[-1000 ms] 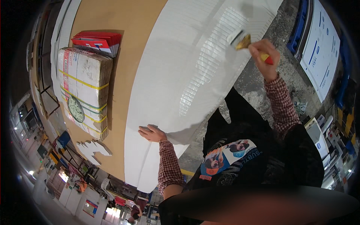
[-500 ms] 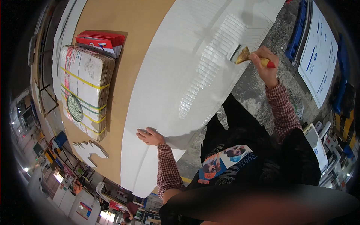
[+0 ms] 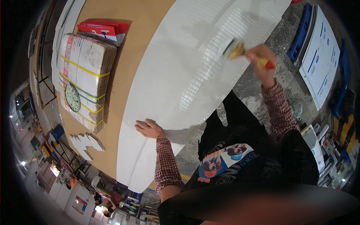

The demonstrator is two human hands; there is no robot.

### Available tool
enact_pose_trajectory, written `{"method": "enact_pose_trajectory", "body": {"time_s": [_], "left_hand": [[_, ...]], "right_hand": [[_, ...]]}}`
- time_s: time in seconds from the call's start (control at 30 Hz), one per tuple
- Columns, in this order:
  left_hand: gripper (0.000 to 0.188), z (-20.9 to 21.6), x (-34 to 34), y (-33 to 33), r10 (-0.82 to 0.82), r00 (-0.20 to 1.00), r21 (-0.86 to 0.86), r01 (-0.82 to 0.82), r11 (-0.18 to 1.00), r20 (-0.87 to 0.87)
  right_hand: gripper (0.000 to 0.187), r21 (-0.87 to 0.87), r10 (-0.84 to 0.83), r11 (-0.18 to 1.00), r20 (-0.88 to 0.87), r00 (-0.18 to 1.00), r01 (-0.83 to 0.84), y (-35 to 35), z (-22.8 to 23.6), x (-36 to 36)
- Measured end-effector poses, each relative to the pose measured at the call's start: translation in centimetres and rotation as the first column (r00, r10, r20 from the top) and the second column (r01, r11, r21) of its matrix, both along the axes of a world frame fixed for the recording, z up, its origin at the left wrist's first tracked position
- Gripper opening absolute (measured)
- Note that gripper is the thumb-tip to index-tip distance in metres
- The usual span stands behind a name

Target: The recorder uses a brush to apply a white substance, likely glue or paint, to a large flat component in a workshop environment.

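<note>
My right hand point(image 3: 263, 62) grips a flat paintbrush point(image 3: 237, 51) by its yellow handle with a red end. The brush, smeared by motion, is over a large white sheet point(image 3: 157, 90) laid on a brown board point(image 3: 123, 71). Glossy wet-looking stripes point(image 3: 210, 62) run in a slanting band across the sheet beside the bristles. Whether the bristles touch the sheet, I cannot tell. My left hand point(image 3: 150, 129) rests with fingers stretched on the sheet's near part, by a fold or seam in it.
A strapped bundle of white-covered cardboard point(image 3: 86, 56) lies on the board's left, beside red-and-white folders point(image 3: 107, 30). Near it are white cutout pieces point(image 3: 87, 144). Right of me, a stack of printed white panels point(image 3: 318, 60) stands over the grey floor point(image 3: 287, 41).
My right hand and the brush have shifted slightly left over the sheet. The whole view has tilted a little. My left hand stays resting on the sheet.
</note>
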State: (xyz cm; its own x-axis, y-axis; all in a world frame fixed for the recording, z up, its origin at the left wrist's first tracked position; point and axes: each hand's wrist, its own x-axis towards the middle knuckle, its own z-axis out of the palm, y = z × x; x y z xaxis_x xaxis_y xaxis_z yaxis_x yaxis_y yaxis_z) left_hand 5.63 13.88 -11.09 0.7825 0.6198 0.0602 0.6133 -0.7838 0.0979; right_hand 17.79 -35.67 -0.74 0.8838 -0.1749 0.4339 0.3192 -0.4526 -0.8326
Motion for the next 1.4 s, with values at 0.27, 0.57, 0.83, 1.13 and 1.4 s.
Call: {"method": "enact_pose_trajectory", "body": {"time_s": [0.27, 0.57, 0.83, 1.13, 1.4], "left_hand": [[0.066, -0.2, 0.1, 0.1, -0.002, 1.000, 0.000, 0.002, 1.000, 0.001], [0.067, 0.2, 0.1, -0.1, 0.023, 1.000, -0.071, -0.023, 0.997, -0.002], [0.068, -0.1, -0.1, -0.2, 0.002, 1.000, -0.017, -0.002, 1.000, 0.006], [0.069, -0.7, -0.3, 0.2, -0.013, 1.000, -0.004, 0.013, 1.000, -0.017], [0.070, -0.8, -0.3, 0.0, 0.001, 1.000, -0.012, -0.001, 1.000, -0.016]], "right_hand": [[0.014, -0.063, 0.113, 0.991, -0.099, 0.989, -0.120, -0.6, -2.5, 2.6], [0.011, -0.015, -0.059, 0.998, -0.127, 0.990, 0.057, 2.1, -1.4, 1.9], [0.010, -0.059, -0.203, 0.978, -0.042, 0.978, 0.200, 0.2, -0.4, 0.6], [0.010, -0.082, 0.140, 0.984, -0.186, 0.973, -0.157, 0.9, 0.0, -3.7], [0.019, -0.165, 0.210, 0.950, -0.285, 0.935, -0.264, 0.4, -1.0, -4.3]]}}
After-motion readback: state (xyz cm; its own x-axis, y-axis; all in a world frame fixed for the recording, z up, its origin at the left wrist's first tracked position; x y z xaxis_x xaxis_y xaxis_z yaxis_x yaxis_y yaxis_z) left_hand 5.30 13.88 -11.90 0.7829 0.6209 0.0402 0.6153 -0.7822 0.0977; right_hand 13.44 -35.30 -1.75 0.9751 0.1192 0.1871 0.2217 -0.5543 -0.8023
